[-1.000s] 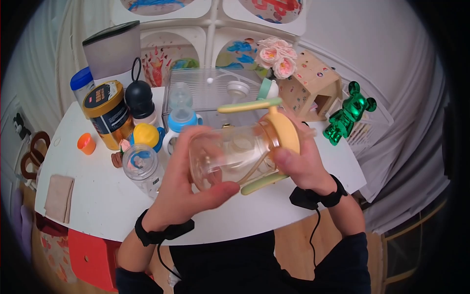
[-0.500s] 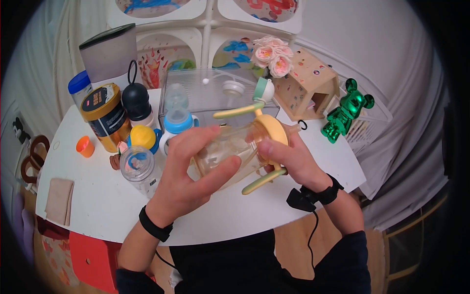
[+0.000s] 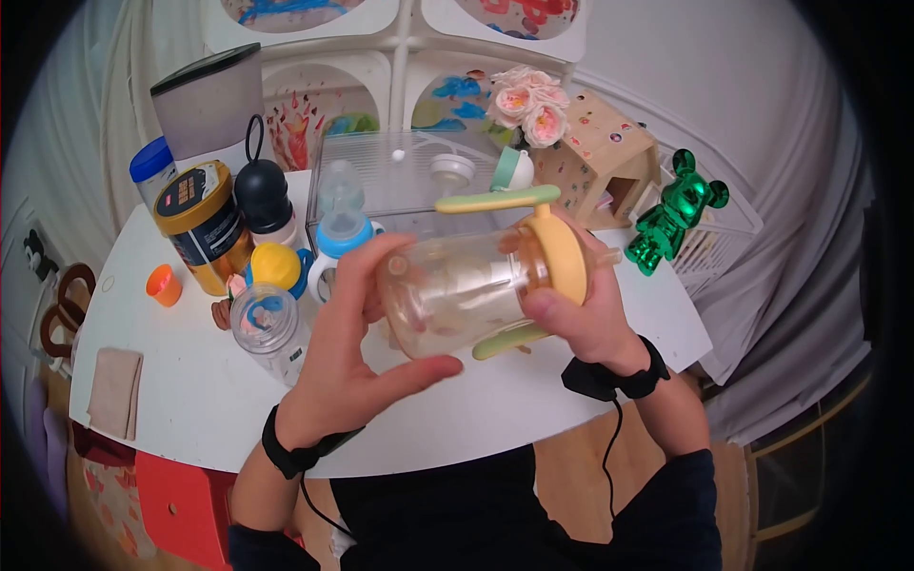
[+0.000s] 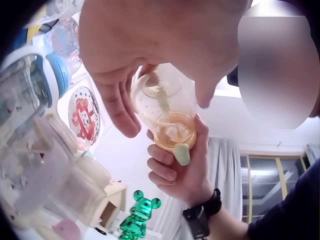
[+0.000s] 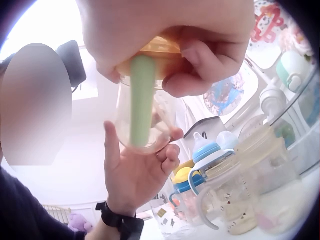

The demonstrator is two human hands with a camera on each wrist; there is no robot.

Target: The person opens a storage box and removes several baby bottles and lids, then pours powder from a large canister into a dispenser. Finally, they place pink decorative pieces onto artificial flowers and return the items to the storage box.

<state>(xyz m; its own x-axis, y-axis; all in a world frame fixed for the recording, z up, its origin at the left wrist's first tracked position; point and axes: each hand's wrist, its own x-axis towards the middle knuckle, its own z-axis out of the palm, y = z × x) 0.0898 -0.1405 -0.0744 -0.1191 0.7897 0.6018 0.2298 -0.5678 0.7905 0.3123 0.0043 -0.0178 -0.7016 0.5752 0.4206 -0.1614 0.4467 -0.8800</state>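
Observation:
A transparent sippy cup (image 3: 457, 295) with a yellow collar, two green-and-yellow handles and a spout lies sideways in the air above the white table. My right hand (image 3: 595, 309) grips it round the yellow collar (image 3: 568, 259), spout pointing right. The right wrist view shows those fingers curled over the collar, beside a green handle (image 5: 142, 100). At the base end is my left hand (image 3: 347, 352), thumb held out straight and away from the wall. Its fingers, partly hidden behind the cup in the head view, extend along the base in the left wrist view.
Left of the cup stand a transparent jar (image 3: 267, 324), a blue-collared baby bottle (image 3: 343, 238), a yellow-topped cup (image 3: 276, 266), a gold tub (image 3: 205, 228) and a dark bottle (image 3: 264, 195). Behind is a drying box (image 3: 400, 157); a green bear figure (image 3: 674, 214) stands right.
The cup dipped and tilted, then came back up level. My left fingers, bent over its side half a second ago, have spread and slid back to the base. My right hand kept its grip.

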